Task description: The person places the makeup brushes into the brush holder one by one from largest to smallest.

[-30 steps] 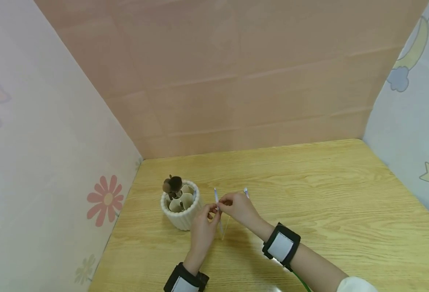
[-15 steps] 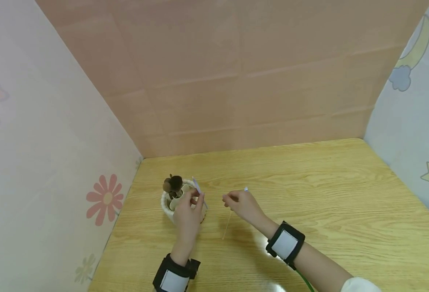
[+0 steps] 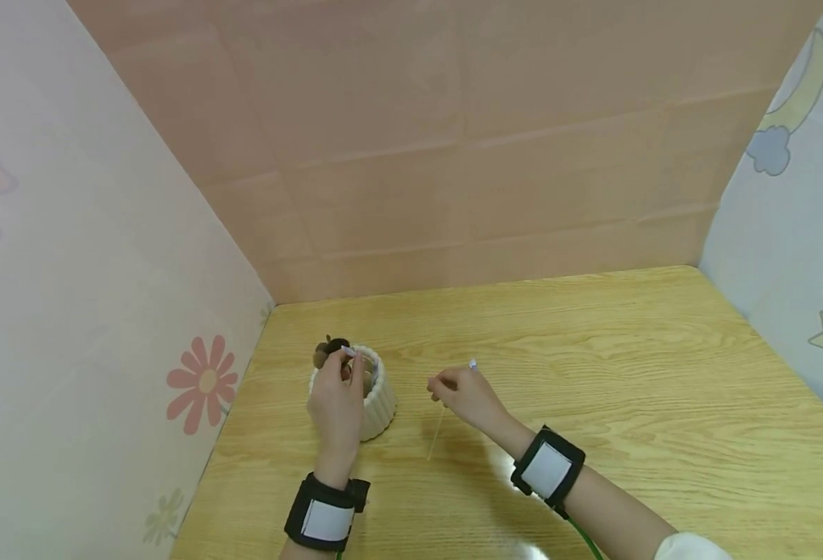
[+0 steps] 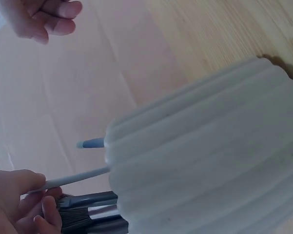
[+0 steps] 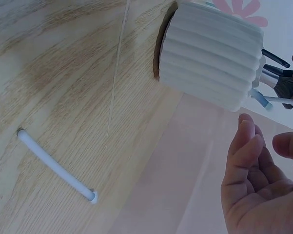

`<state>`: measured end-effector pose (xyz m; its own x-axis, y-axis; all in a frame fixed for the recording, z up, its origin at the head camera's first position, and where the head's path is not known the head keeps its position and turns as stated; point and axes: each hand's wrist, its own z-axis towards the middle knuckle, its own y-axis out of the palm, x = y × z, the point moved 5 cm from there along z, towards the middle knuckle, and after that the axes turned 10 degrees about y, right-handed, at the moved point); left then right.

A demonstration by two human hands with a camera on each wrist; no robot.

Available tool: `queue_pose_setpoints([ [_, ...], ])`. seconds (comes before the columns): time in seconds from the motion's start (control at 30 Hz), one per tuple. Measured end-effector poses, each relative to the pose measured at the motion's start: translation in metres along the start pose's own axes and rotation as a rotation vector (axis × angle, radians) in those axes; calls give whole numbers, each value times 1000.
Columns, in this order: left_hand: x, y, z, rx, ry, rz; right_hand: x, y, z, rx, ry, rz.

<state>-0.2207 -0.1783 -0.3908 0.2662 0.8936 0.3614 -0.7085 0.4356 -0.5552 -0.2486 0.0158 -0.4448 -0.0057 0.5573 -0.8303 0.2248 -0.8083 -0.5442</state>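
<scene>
My left hand is over the white ribbed holder. Thumb and fingers pinch a slim pale pen-like stick, its lower end inside the holder's mouth in the left wrist view. Makeup brushes with dark bristles stand in the same holder, close by the fingers. Also poking out of the rim is a blue stick with a pale tip. My right hand hovers right of the holder, fingers loosely bent and thumb apart, holding nothing in the right wrist view.
A second pale lavender stick lies on the wooden table, mostly behind my right hand in the head view. Nearer the holder is a very thin straw-coloured strip. A flowered wall rises on the left.
Both hands were together at the pale stick; the right hand let go and drew slightly right. My left hand carried the stick left to the holder and tipped it into the mouth.
</scene>
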Motion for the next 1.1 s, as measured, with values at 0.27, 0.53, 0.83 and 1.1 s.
queue_pose_setpoints([
  [0.27, 1, 11, -3, -50, 114, 170, 2, 1, -1, -9, 8, -2],
  [0.53, 0, 22, -5, -93, 134, 241, 5, 4, -1, -16, 23, -4],
  [0.83, 0, 25, -5, -137, 101, 259, 7, 4, 0, -14, 27, -1],
  [1.1, 1, 26, -5, -147, 91, 268, 8, 4, 0, -16, 24, 7],
])
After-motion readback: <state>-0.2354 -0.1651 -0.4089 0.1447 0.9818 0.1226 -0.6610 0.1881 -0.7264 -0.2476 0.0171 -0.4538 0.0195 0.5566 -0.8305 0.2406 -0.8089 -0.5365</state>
